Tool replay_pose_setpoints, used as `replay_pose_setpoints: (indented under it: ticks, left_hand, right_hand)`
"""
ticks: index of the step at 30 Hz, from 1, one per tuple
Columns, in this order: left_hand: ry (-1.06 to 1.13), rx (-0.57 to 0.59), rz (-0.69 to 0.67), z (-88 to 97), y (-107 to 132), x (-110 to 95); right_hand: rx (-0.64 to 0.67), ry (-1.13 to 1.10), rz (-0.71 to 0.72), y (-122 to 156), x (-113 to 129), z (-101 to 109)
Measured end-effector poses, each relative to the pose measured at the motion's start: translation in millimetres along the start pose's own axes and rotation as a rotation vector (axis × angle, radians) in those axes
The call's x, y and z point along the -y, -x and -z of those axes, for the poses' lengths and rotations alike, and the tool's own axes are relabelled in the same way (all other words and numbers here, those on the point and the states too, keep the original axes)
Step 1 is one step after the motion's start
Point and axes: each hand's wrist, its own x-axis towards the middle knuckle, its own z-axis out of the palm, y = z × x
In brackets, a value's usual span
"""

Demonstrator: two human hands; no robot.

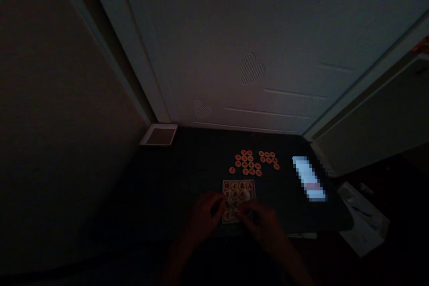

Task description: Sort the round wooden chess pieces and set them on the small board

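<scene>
The scene is very dark. A small square box (238, 184) on a dark table (187, 178) holds several round wooden game discs with dark characters. My left hand (204, 216) rests at the box's near left edge, fingers curled over the discs. My right hand (259, 223) lies over the near right corner, fingertips pinched at a disc inside. Beyond the box lie several loose round discs (250, 163) with red marks, in two clusters.
A flat square box lid (159, 135) sits at the table's far left corner by the wall. A bright blurred rectangle (308, 178) lies at the right. A white door with heart shapes (251, 69) stands behind the table. Pale wrapping (363, 219) lies at the lower right.
</scene>
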Motion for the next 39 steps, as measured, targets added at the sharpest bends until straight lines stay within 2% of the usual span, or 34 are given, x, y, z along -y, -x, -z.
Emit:
replay_pose_setpoints:
  ticks: [10,16,29,39]
  left_hand:
    - [-0.019,-0.025,-0.039,-3.3,2.0,1.8]
    - [-0.029,-0.026,-0.037,-4.8,2.1,2.6]
    - [-0.023,-0.024,-0.038,-2.5,1.4,1.3]
    - [-0.008,0.014,-0.018,-0.5,0.9,-0.4]
  right_hand:
    - [0.075,0.185,0.009,0.2,-3.6,-5.7]
    - [0.033,0.223,0.007,0.9,-1.5,-7.6]
    - [0.044,0.312,0.061,-0.8,-0.2,-11.8]
    - [0.019,0.304,0.062,3.9,-3.4,2.8]
